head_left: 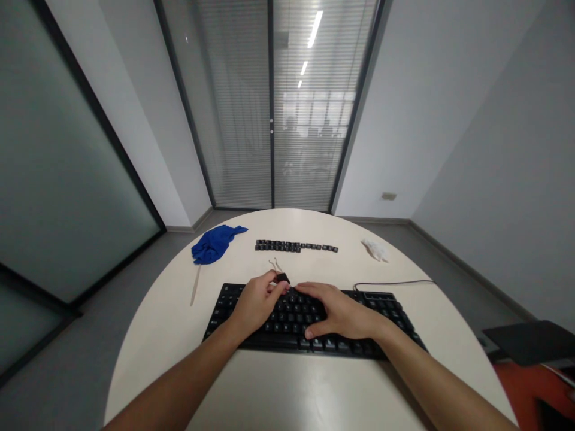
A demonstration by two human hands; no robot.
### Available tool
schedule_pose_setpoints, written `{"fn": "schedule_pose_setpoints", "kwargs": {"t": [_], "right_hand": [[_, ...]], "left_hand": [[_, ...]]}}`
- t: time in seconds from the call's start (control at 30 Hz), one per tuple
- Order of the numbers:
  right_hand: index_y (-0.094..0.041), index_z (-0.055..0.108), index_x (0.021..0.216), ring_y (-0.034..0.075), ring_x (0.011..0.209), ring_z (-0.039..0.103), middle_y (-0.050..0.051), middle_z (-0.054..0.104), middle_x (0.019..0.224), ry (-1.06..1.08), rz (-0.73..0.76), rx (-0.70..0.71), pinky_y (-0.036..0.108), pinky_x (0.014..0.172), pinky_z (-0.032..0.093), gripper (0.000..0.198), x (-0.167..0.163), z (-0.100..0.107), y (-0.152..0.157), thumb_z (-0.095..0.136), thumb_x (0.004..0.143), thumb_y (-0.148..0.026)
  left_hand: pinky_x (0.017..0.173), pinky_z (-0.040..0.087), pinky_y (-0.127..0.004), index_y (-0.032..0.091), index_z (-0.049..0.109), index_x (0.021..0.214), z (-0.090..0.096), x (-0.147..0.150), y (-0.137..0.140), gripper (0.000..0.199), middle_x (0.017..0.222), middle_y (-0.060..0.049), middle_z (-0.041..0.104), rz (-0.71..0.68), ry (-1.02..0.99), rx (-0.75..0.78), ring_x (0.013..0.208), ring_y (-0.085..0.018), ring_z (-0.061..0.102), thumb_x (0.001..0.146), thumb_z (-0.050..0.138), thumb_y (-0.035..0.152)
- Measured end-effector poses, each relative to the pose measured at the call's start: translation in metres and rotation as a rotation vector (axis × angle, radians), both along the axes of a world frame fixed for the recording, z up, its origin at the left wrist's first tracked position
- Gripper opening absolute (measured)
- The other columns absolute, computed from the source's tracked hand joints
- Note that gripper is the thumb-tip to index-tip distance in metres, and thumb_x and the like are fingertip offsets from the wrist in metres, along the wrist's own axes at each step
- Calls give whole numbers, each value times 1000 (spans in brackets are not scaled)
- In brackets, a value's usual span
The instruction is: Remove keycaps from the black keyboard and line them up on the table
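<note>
A black keyboard (pixel 278 342) lies along the near half of the table under both hands. My left hand (pixel 258 299) is closed on a keycap puller (pixel 283 278), which has a black handle and two thin wire prongs pointing away from me. That hand is over the upper left-middle keys; the fingertips hide part of the handle. Spread across the keys to its right is my right hand (pixel 341 311), thumb apart from the fingers and nothing visible in its grasp. Its fingertips reach the keyboard's top edge, close to the left fingers. Beyond the keyboard, loose black keycaps (pixel 278 246) stand in rows.
On the round white table (pixel 296 389), a crumpled blue cloth (pixel 215 244) lies at the far left beside a thin pale stick (pixel 195 286). Crumpled white tissue (pixel 375 250) sits at the far right. The keyboard's cable (pixel 395 282) runs off to the right.
</note>
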State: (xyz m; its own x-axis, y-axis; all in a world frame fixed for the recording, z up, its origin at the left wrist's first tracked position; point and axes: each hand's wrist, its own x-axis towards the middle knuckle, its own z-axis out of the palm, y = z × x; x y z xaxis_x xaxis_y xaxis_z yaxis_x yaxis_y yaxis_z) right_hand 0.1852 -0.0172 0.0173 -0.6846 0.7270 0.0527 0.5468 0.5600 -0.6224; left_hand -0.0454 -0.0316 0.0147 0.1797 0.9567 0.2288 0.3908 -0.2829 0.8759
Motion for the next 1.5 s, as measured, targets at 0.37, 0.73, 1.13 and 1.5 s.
{"fn": "schedule_pose_setpoints", "kwargs": {"t": [0.37,0.73,1.13,1.5], "right_hand": [[-24,49,140,32,133,43,12,47,145,-38,-4,5,49,111,32,87,-2,1,-5,78,65,-57],[-27,47,142,32,134,42,12,46,147,-25,26,5,50,112,30,86,-5,5,-8,78,67,-56],[-27,49,140,32,132,44,11,48,145,-11,20,14,49,111,32,85,-5,2,-7,78,66,-57],[-28,56,134,28,128,50,8,54,140,24,-13,47,46,109,36,57,-8,0,-7,65,83,-52]], "left_hand": [[63,45,-26,19,60,81,-1,3,-2,20,75,-2,70,-10,168,63,71,-19,67,92,52,34],[58,40,-25,20,58,77,4,3,-2,21,67,0,65,-25,215,83,61,-17,61,92,51,34],[59,39,-26,19,60,77,0,-2,-1,23,69,-1,65,-73,308,130,63,-18,60,92,51,34],[58,46,-25,21,52,79,-5,-2,-2,18,74,-3,69,-98,158,29,68,-19,67,91,51,34]]}}
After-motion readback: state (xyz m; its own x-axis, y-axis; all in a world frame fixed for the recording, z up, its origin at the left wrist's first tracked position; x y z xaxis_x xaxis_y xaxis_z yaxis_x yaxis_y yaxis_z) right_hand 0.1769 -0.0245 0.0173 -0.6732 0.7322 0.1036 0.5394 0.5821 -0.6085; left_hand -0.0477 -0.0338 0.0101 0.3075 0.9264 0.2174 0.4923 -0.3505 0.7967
